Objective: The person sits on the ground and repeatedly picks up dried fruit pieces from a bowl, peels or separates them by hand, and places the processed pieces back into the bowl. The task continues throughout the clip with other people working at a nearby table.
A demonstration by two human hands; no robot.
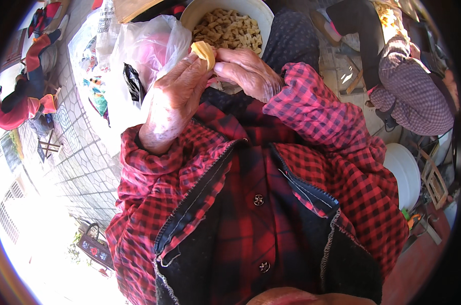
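A curved, pale-yellow piece [204,53] is pinched in the fingertips of my left hand [179,85]; I cannot tell what it is made of. The fingers of my right hand [249,70] are bent close together against its right edge, and their tips are partly hidden. Just beyond both hands is a white tub [268,23], which holds many small light-brown chunks [230,28]. Something pink shows below my fingers, too covered to name. Thin plastic bags [154,42] lie left of my left hand, with pink contents showing through.
A black plastic scrap [133,82] lies on the bags. Another person's checked sleeve [413,91] is at right, near wooden stools [436,179] and a white round container [402,171]. At far left sits a person in red [17,114]. Paving [82,167] runs along the left.
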